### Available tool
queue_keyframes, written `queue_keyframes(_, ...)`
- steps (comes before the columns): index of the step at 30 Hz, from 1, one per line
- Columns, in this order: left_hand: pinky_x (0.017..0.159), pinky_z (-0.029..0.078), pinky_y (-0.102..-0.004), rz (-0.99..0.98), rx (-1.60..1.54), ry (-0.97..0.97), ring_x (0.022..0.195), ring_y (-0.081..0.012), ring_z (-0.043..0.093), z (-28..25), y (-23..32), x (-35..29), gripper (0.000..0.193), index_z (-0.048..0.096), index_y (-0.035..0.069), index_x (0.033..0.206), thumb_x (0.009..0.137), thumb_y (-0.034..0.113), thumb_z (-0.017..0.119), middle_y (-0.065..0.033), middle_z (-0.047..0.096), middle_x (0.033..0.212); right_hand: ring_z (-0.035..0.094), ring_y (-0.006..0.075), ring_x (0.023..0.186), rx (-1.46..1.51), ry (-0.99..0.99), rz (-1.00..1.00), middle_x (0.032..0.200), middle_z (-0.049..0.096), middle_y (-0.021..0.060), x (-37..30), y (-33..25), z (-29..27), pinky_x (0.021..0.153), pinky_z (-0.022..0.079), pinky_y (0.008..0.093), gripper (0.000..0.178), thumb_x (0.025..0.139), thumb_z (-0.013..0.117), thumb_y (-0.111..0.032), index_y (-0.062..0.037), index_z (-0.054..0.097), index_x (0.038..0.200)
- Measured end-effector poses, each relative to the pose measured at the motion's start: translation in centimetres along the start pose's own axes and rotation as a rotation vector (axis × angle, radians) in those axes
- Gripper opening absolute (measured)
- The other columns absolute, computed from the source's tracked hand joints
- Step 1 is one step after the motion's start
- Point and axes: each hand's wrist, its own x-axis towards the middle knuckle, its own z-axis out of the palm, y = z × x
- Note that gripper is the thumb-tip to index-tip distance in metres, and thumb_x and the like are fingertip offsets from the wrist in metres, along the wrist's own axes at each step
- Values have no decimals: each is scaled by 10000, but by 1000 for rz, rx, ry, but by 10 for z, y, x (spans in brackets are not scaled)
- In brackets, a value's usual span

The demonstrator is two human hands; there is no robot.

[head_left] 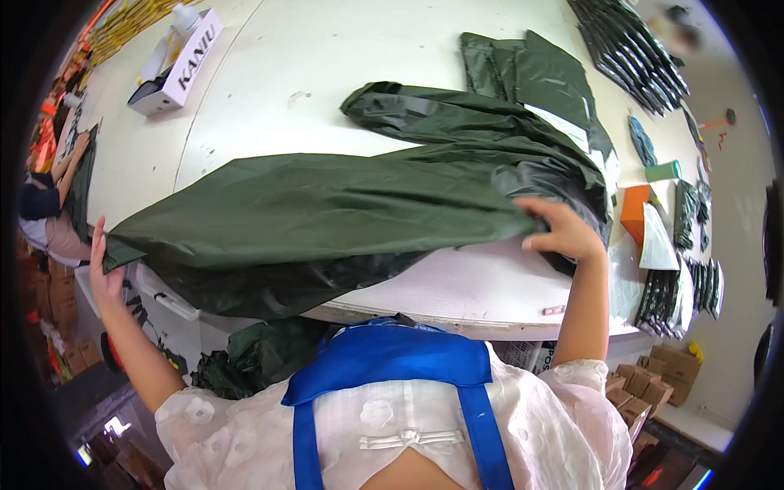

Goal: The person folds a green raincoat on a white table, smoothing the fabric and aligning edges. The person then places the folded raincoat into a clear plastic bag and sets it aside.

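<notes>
A dark green waterproof garment [310, 208] lies stretched across the table, shiny and creased, with its lower part hanging over the front edge. One long narrow part of it [433, 110] is folded back along the far side. At the far left corner, my left hand [104, 273] pinches the garment's edge, fingers pointing up. My right hand [572, 233] is over the garment's right end, slightly blurred. Its thumb and fingers are apart, and the fingertips seem to touch the fabric. More dark green cloth [273, 351] is bunched below the table edge, by the blue apron [392, 359].
Folded dark green packages [531, 69] lie behind the garment. A white box [175, 69] holding a bottle stands at the back left. To the right are black packets [633, 53], an orange box [634, 214] and a green roll [663, 171]. Another person [53, 200] works at far left.
</notes>
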Motion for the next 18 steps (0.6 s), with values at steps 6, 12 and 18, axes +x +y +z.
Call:
queue_keyframes(6, 659, 534, -324, -581, 631, 288, 854, -157, 650, -11, -33, -5, 337, 552, 113, 1236, 903, 162, 548, -32, 656, 1030, 558, 275, 1128, -132, 765, 172, 1191, 619, 137, -6, 104, -47, 975, 416, 388, 494, 802, 717, -247, -40, 575, 1228)
queue_keyframes(12, 592, 521, -277, -553, 740, 290, 785, -107, 637, -14, -81, -29, 211, 610, 110, 1114, 925, 121, 518, 18, 645, 923, 535, 343, 1157, -619, 917, 644, 1235, 587, 182, 25, 163, -88, 973, 411, 409, 617, 836, 620, -446, -86, 499, 1322)
queue_keyframes(18, 813, 495, -286, -189, 279, 458, 977, -136, 609, -35, -94, -86, 287, 556, 102, 1225, 943, 144, 526, -14, 616, 1129, 639, 302, 980, -440, 958, 392, 1058, 671, 164, -8, 169, -124, 858, 473, 335, 301, 829, 575, -145, -47, 642, 1105)
